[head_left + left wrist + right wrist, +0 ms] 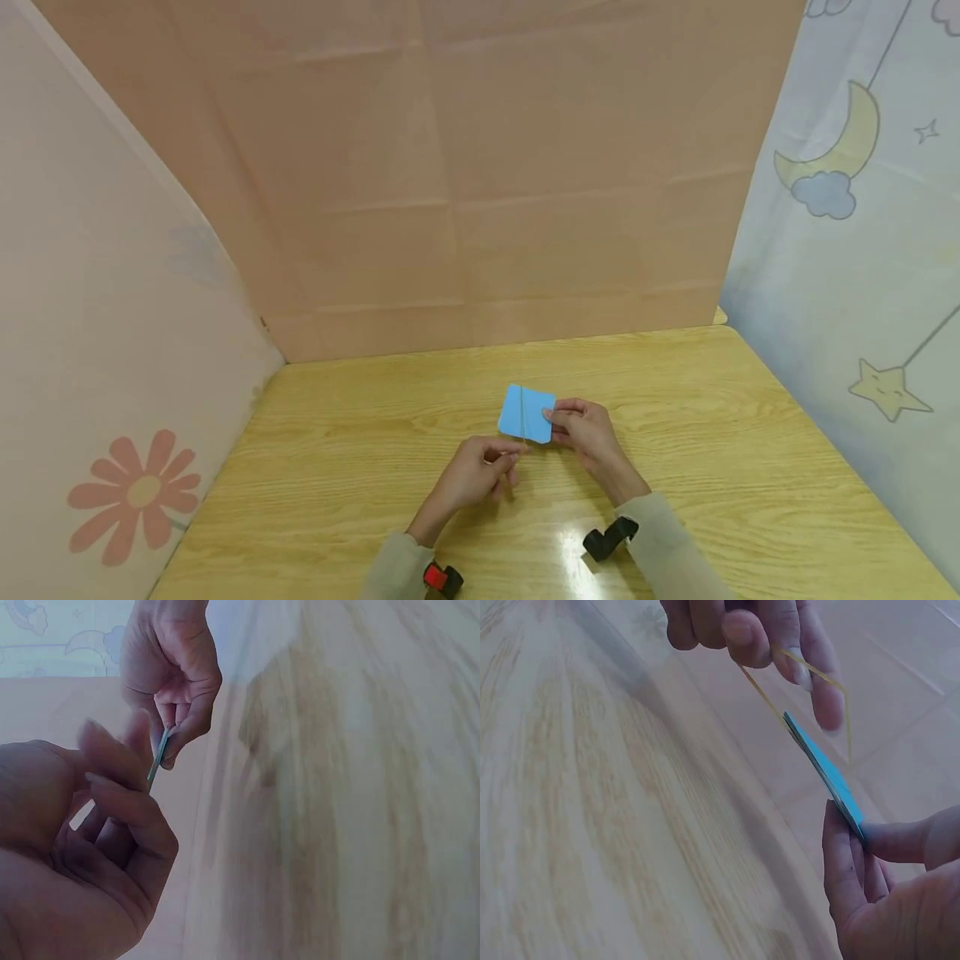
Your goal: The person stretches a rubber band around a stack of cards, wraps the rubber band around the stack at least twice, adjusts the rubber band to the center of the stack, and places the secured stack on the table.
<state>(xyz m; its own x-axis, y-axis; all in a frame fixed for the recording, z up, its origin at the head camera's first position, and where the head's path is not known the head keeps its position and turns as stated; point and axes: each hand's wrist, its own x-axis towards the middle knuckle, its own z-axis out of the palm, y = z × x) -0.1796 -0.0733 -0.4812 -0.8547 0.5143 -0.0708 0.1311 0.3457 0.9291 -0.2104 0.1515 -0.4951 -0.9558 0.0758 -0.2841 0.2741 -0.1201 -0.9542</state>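
So there's a light-blue, square-looking piece with rounded corners, card or paper by the look of it (537, 419), lower middle of the head view, a bit right of centre and held above the pale yellow wood-grain table (337, 483). From the right wrist view the edge looks layered, so my guess is a thin stack, but I can't count it.

The right hand (588, 429) pinches its right edge, thumb on the blue face and fingers behind. A thin yellow elastic-looking band (522, 414) runs over the face, and the left hand (480, 471) has the near end pinched and hooked in its curled fingers, pulled into a loop just off the lower edge.

I'd call the step in hand working the band around the blue piece. Next move probably calls for a steady right pinch while the left guides that loop without letting it snap off or bend the card.

Brands or labels? None I can read. Just prints: a pink flower (138, 496) lower left, a yellow moon (855, 137) upper right, and a smiling star (889, 389) below it.
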